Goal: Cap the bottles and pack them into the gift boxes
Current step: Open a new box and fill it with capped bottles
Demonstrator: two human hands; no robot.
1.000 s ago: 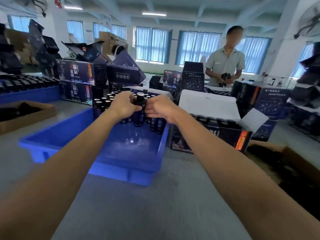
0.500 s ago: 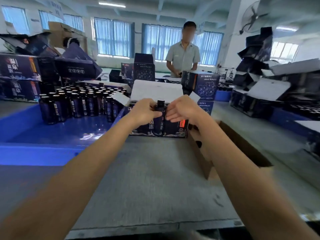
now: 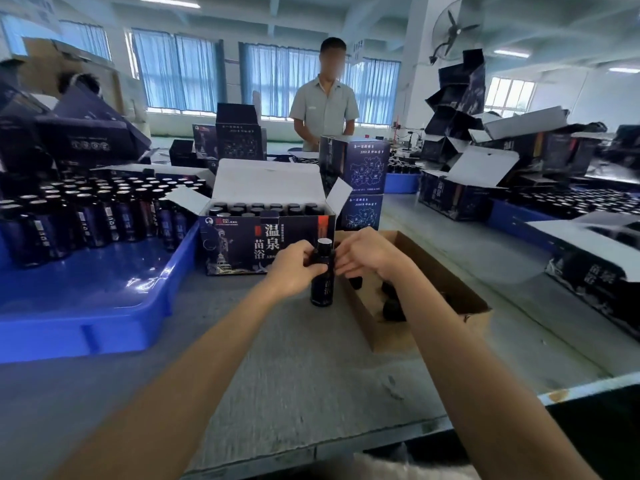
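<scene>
Cluttering grey bench (image 3: pixel 294 375): gift boxes (image 3: pixel 242 247), btl (image 3: pixel 322 289), tray (image 3: pixel 104 306).

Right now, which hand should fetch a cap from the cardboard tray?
Right. The right hand is at the cardboard tray holding the dark caps, while the left hand grips the upright bottle.

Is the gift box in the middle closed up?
No, the gift box has its white lid standing open, with bottles showing inside.
</scene>
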